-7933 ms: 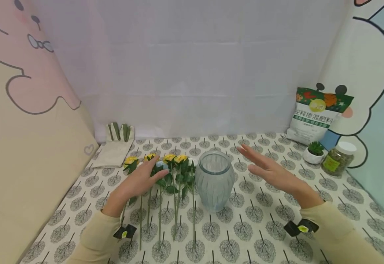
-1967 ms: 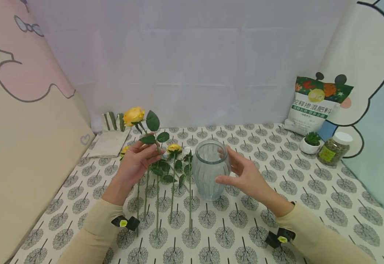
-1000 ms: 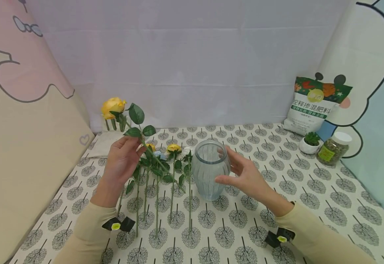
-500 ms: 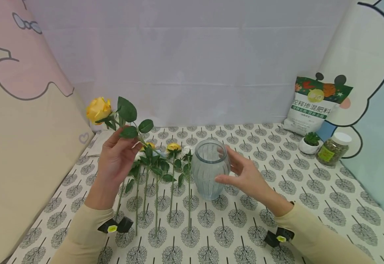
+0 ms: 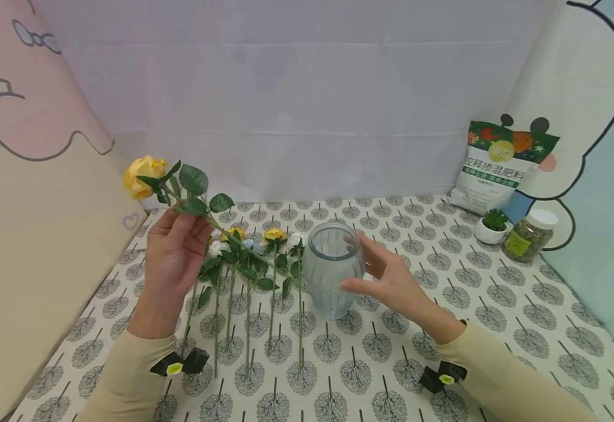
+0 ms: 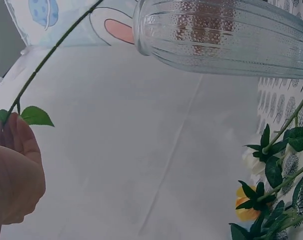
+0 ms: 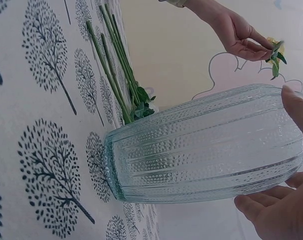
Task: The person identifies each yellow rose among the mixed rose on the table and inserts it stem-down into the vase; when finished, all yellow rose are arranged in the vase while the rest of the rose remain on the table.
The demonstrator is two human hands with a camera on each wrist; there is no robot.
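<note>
In the head view my left hand [image 5: 172, 252] pinches the stem of a yellow rose [image 5: 143, 176], raised over the left side of the table. The bloom tips left, and its stem slants down to the right toward the flowers below. The left wrist view shows the fingers around the green stem [image 6: 56, 47] close under a leaf. My right hand [image 5: 391, 284] holds the ribbed glass vase [image 5: 333, 287] from the right side, thumb in front and fingers behind. The vase stands upright, its base on the patterned cloth in the right wrist view.
Several roses, yellow [image 5: 274, 234], white [image 5: 217, 248] and pale blue, lie with stems toward me, left of the vase. At the right back are a printed bag [image 5: 497, 170], a small potted succulent [image 5: 493, 228] and a white-lidded jar [image 5: 529, 237]. Fabric walls enclose the table.
Earlier both hands hovered without holding anything. Since then my left hand has lifted a yellow rose and carried it left, tilting its bloom leftward. My right hand has come onto the vase and stays there.
</note>
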